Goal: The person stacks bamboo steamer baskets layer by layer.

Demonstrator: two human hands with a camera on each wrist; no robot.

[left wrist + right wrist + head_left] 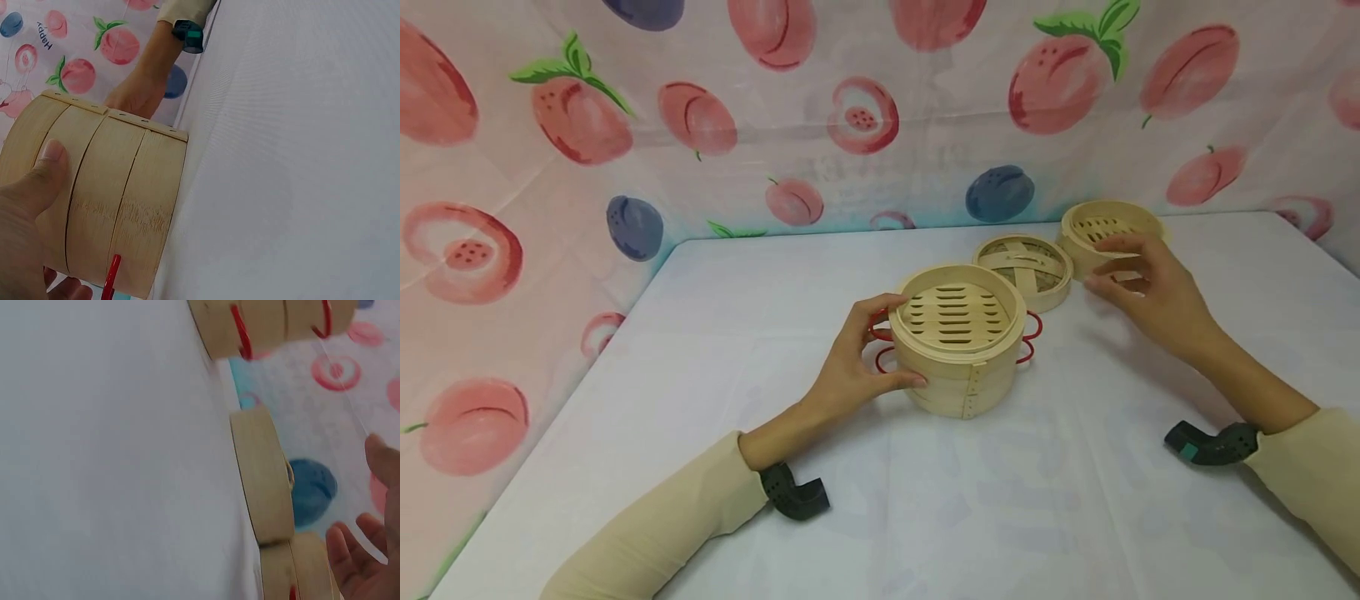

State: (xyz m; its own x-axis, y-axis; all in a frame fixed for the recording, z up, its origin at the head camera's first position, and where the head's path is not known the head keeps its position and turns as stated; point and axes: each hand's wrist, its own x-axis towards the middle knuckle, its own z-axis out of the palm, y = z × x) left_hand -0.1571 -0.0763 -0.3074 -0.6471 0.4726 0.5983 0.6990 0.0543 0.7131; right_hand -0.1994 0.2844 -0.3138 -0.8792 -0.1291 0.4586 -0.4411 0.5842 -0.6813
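Note:
My left hand (853, 358) grips a stack of bamboo steamer baskets (973, 375) with red loop handles, its thumb on the front wall and its fingers round the left side. Slots cross the top basket's floor, and nothing lies on it. In the left wrist view the thumb presses the stack's side wall (119, 187). My right hand (1165, 292) hovers beside another bamboo steamer basket (1078, 250) at the back right, thumb and fingers spread apart. In the right wrist view, a gap shows between thumb and fingers, with nothing held.
Between the stack and the back basket lies a round bamboo steamer lid (1024, 271) with a woven strap across its top. A white cloth (760, 333) covers the table. Behind the table hangs a fruit-print curtain (700, 183). Each wrist wears a black camera mount (793, 496).

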